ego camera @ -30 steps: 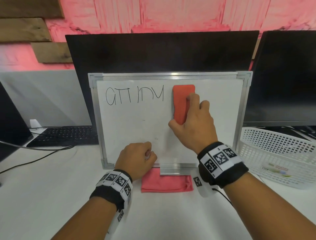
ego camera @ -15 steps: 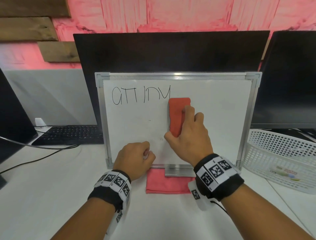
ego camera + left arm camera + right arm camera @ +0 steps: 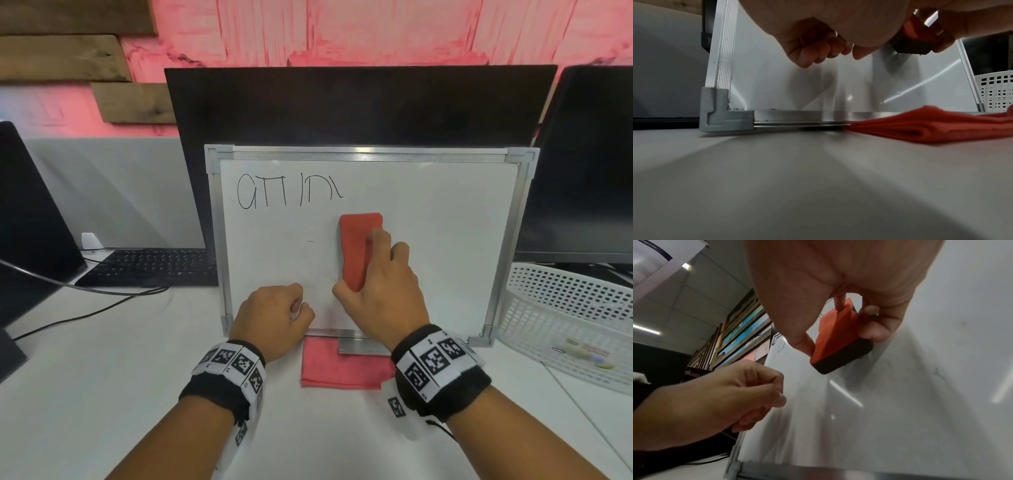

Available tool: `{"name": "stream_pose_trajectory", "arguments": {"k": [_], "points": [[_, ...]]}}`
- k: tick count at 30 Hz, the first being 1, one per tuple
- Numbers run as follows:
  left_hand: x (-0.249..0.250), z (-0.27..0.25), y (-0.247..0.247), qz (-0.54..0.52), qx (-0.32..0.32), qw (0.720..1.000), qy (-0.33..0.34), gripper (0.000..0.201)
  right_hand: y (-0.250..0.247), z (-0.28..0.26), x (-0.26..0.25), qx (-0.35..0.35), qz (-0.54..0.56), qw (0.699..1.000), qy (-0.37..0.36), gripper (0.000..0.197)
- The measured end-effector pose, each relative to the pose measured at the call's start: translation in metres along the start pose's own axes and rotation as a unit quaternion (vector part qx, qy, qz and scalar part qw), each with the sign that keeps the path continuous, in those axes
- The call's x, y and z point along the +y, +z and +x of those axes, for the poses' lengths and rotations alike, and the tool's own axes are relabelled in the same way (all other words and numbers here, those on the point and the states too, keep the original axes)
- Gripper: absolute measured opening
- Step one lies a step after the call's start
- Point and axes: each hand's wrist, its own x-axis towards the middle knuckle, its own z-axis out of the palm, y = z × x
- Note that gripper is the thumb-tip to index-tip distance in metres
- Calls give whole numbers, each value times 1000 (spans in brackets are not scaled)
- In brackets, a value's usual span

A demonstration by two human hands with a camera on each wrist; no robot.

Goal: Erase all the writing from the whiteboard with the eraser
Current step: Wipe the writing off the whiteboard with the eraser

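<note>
1. The whiteboard (image 3: 428,240) stands upright on the white table (image 3: 102,394), leaning back against a dark monitor (image 3: 359,106) at the far side.
2. The right hand (image 3: 383,294) grasps the eraser (image 3: 359,250), thumb on its left edge and fingers wrapped over its right edge; in the right wrist view the eraser's dark felt face lies flat against the board.
3. The eraser (orange back, long axis vertical) sits near the middle of the board, just below and to the right of the remaining writing (image 3: 287,192).
4. That writing is a row of black strokes in the board's upper left part; a short faint dash shows lower down, left of the eraser.
5. The left hand (image 3: 274,318) is clenched loosely into a fist holding nothing, its knuckles at the board's lower left area, near the bottom frame; whether they touch the surface I cannot tell.
6. A folded red cloth (image 3: 342,366) lies on the table at the near edge of the board, tucked partly under its bottom rail.
7. A white perforated basket (image 3: 565,308) stands to the right, and a black keyboard (image 3: 154,267) lies to the left, beyond a cable (image 3: 85,315).
8. 2 more dark screens flank the scene, 1 at each side.
</note>
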Motion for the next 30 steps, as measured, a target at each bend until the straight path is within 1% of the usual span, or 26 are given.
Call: {"name": "stream_pose_trajectory", "arguments": {"k": [3, 10, 12, 16, 19, 26, 28, 30], "points": [[0, 0, -1, 5, 2, 1000, -2, 32, -3, 5, -3, 5, 6, 1000, 0, 77], [0, 0, -1, 7, 4, 1000, -2, 36, -26, 43, -19, 48, 5, 999, -18, 77], [0, 0, -1, 7, 3, 1000, -5, 36, -25, 40, -18, 42, 3, 999, -18, 78], [-1, 0, -1, 4, 2, 1000, -8, 30, -8, 7, -6, -10, -15, 1000, -16, 81], [0, 0, -1, 5, 0, 1000, -6, 28, 2, -9, -3, -24, -18, 999, -16, 78], [2, -1, -3, -3, 2, 1000, -10, 30, -8, 25, -22, 9, -4, 999, -36, 78], [1, -1, -4, 0, 2, 1000, -9, 28, -7, 25, -23, 8, -3, 999, -38, 78], [1, -1, -4, 0, 2, 1000, -10, 27, -3, 15, -19, -8, -9, 999, -32, 79]]}}
